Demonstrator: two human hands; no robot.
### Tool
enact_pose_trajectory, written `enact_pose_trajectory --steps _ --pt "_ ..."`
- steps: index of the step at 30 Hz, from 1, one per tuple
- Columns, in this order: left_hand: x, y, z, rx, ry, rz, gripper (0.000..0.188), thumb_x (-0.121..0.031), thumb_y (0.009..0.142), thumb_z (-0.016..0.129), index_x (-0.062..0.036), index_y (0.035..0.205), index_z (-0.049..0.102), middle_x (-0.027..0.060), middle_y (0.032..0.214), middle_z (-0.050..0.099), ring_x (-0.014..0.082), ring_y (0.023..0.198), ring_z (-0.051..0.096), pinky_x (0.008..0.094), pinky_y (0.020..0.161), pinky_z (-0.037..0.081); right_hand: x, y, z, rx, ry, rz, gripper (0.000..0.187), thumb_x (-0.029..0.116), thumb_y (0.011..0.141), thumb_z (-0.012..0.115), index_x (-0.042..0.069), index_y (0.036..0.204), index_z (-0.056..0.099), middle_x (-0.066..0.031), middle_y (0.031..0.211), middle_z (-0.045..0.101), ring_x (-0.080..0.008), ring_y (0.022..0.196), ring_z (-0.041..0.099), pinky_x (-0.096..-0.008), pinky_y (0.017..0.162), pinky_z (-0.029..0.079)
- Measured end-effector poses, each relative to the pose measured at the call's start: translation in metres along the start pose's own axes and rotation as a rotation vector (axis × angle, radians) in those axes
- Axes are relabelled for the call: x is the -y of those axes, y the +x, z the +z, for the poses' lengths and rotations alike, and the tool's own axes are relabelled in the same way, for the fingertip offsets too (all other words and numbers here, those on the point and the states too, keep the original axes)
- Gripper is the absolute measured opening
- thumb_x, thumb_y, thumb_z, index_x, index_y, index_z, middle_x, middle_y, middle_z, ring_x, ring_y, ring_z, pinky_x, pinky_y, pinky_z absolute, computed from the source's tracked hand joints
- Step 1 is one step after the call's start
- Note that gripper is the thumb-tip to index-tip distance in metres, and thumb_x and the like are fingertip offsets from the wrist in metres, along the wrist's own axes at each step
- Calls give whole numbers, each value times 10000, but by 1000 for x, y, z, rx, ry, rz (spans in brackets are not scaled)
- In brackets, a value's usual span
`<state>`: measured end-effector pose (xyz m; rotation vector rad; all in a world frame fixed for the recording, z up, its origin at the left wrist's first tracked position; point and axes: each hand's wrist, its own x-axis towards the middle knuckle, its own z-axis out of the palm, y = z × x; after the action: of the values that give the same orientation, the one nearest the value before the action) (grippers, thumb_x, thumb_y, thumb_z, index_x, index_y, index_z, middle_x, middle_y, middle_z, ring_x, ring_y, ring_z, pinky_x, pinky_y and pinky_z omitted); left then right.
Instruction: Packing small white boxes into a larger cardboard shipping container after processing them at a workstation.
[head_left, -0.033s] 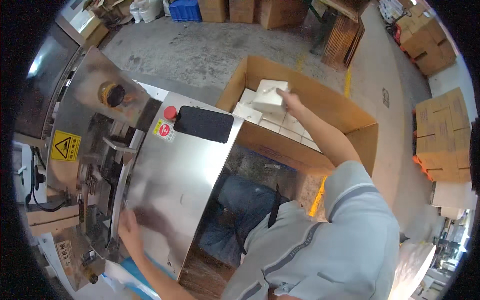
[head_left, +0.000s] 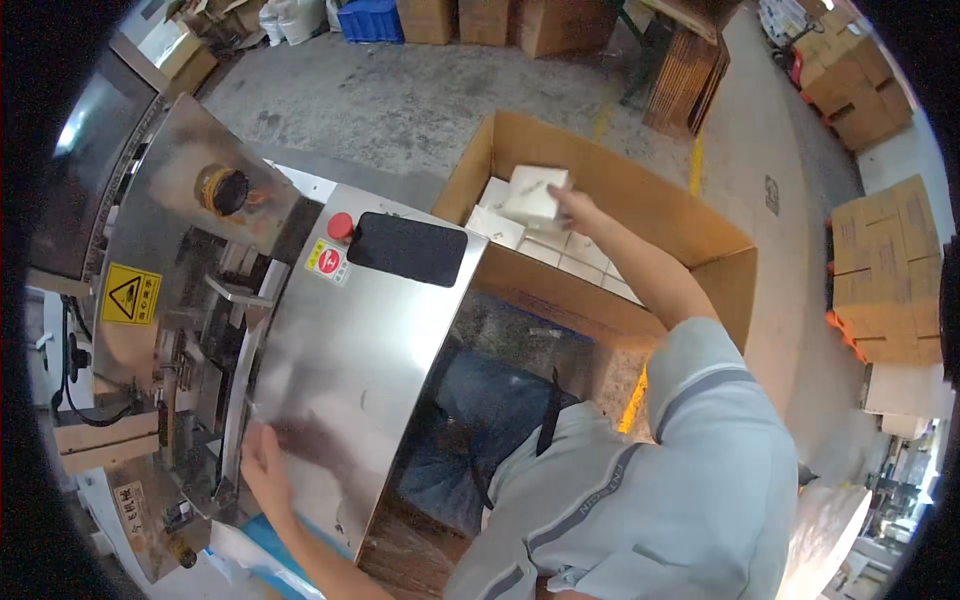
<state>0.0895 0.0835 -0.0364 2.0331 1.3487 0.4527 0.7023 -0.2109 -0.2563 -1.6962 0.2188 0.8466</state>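
Observation:
My right hand (head_left: 577,207) grips the right side of a white box (head_left: 536,194). That box is tilted above several similar white boxes (head_left: 497,226) packed in a large open carton (head_left: 600,135). On the left, my left hand (head_left: 262,462) rests by the steel worktop (head_left: 340,350), beside the machine's curved metal guide (head_left: 240,395). Its fingers are stretched out, a little blurred, and I see nothing in them. A black phone (head_left: 408,249) lies on the worktop beside a red push button (head_left: 341,226).
The steel machine (head_left: 215,190) with a yellow warning label (head_left: 132,292) stands at the left. Flattened cardboard (head_left: 685,85) leans beyond the carton. Stacked cartons (head_left: 885,270) stand at the right, and a blue crate (head_left: 370,20) is at the far side.
The white box in my right hand has shifted slightly left and down over the other boxes. My left hand has moved a little, staying beside the metal guide.

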Motion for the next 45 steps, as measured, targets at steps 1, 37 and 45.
enact_pose_trajectory --steps 1,37,45 --pt "-10 -8 12 27 -24 19 458 -285 1029 570 97 1281 596 204 1272 644 243 1179 597 346 1027 436 -17 28 -29 51 -196 123 633 440 906 720 9 1331 534 -213 1251 603 -338 995 650 -436 888 543" --pt "237 -134 -191 -716 37 -269 536 -434 826 789 51 1020 671 129 899 704 197 824 650 349 733 518 55 -158 80 584 -513 -545 420 223 984 646 -44 1304 592 -79 1136 677 -136 966 665 -261 749 541" --pt "233 -108 -175 -823 32 -256 378 -363 796 808 -23 907 689 81 763 699 189 716 662 377 651 511 93 -202 51 543 -435 -669 403 204 1012 618 -65 1307 570 -121 1127 694 -161 961 677 -281 809 549"
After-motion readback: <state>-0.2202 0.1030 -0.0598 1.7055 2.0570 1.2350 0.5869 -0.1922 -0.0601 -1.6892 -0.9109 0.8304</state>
